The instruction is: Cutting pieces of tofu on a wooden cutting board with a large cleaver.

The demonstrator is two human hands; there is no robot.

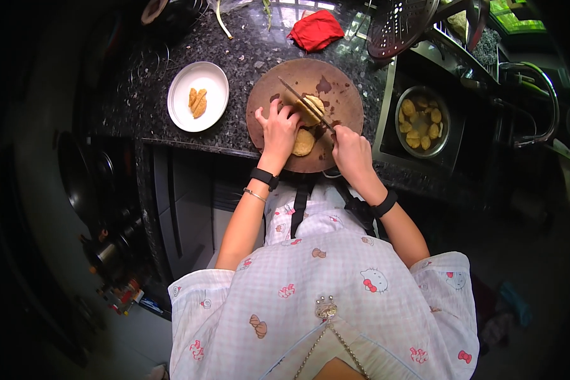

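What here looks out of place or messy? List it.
Little stands out. The round wooden cutting board juts past the counter's front edge and shows dark wet stains. The left hand steadies a potato while the right hand holds the knife. A red cloth lies crumpled behind.

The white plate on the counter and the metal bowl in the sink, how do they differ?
The round white plate is shallow and sits on the dark speckled counter; the round metal bowl is deeper and sits down in the sink. The plate holds only a few tan slices at its middle; the bowl holds many rounder tan pieces. Both are round and hold tan food.
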